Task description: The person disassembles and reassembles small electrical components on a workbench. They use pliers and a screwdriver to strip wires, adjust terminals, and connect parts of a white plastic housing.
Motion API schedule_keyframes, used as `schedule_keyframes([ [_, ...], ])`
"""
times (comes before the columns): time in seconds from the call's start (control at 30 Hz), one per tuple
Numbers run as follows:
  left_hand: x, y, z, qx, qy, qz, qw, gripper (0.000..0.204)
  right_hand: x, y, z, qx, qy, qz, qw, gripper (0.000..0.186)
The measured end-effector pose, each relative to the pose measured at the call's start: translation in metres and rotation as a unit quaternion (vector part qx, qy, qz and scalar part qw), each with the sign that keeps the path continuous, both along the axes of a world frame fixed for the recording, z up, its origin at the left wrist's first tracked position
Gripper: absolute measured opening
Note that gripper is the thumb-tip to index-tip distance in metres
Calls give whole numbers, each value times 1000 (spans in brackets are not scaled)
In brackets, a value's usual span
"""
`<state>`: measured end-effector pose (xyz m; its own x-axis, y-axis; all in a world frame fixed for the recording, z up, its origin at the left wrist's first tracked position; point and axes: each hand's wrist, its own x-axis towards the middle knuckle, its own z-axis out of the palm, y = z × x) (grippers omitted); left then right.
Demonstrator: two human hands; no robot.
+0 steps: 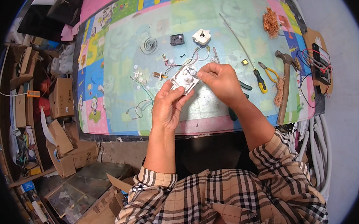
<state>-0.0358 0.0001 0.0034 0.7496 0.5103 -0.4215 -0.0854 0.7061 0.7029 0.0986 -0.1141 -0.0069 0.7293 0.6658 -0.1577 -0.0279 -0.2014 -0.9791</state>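
My left hand (167, 103) grips a small square white plastic mechanism (183, 81) from below, thumb on its lower left part. My right hand (224, 84) has its fingers pinched at the mechanism's upper right, by a small round part; whether they hold it is hidden. Behind and left of it lie loose wires (161, 74) with connectors and small white pieces (138, 76). A coiled spring (150, 45), a dark square part (177, 39) and a white timer-like housing (201, 36) lie farther back. A dark-green-handled tool (243, 84) is partly behind my right hand.
The covered table (117, 120) also holds a long screwdriver (260, 80), yellow-handled pliers (270, 74), a hammer (284, 89) and copper wire bundles (271, 23). A meter (320, 63) with leads rests at the right edge. Cardboard boxes (63, 96) and shelves stand left; grey tubing (321, 153) is right.
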Motion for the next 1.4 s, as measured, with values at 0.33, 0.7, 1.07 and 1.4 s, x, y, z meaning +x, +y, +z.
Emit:
schedule_keyframes([
  [0.33, 1, -5, -1, 92, 29, 11, 995, 36, 7, -1, -4, 8, 32, -34, 999, 23],
  [0.7, 2, -8, -1, 128, 57, 7, 990, 32, 0, 3, 1, 20, 85, -10, 996, 21],
  [1.07, 2, -9, 4, 116, 52, 1, 992, 38, 1, 4, 1, 7, 165, -13, 986, 17],
  [1.4, 0, -8, 4, 118, 54, 8, 992, 35, 8, 2, -10, 134, 327, 44, 934, 15],
])
